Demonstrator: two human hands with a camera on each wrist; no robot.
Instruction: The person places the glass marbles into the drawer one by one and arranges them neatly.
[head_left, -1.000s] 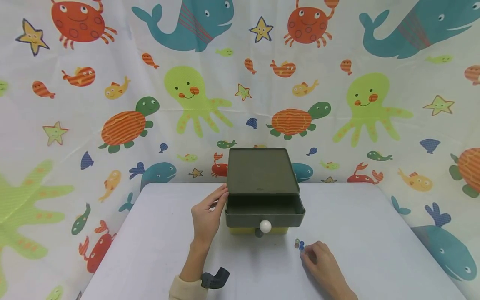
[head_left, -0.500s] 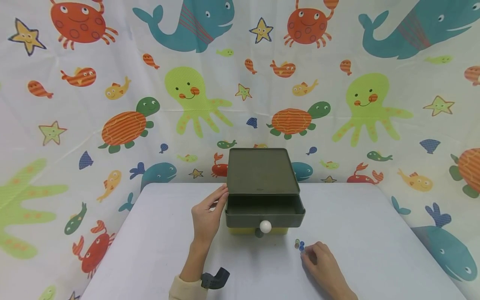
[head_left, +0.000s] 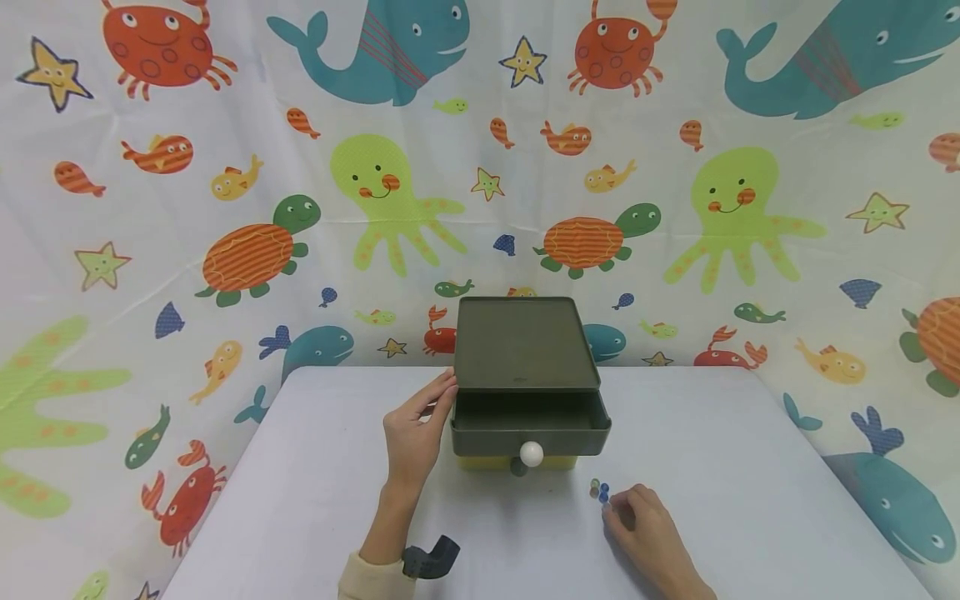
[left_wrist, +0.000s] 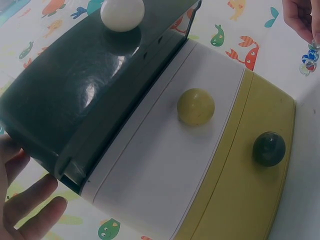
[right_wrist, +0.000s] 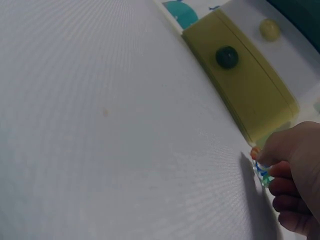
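A small drawer cabinet (head_left: 525,342) with a dark green top stands mid-table. Its top green drawer (head_left: 529,417) with a white knob (head_left: 531,453) is pulled out and looks empty. Below it are a white drawer with a yellow knob (left_wrist: 196,106) and a yellow drawer with a dark green knob (left_wrist: 269,148), both pushed in. My left hand (head_left: 416,425) rests with straight fingers against the cabinet's left side. My right hand (head_left: 641,521) lies in front and to the right, and its fingertips pinch one of a few glass marbles (head_left: 599,489) on the table. The pinched marble (right_wrist: 262,172) shows blue and clear.
The white table (head_left: 300,467) stretches wide on both sides of the cabinet. A cloth printed with sea animals (head_left: 225,208) hangs behind and around the table. A dark camera mount (head_left: 430,557) sits on my left wrist.
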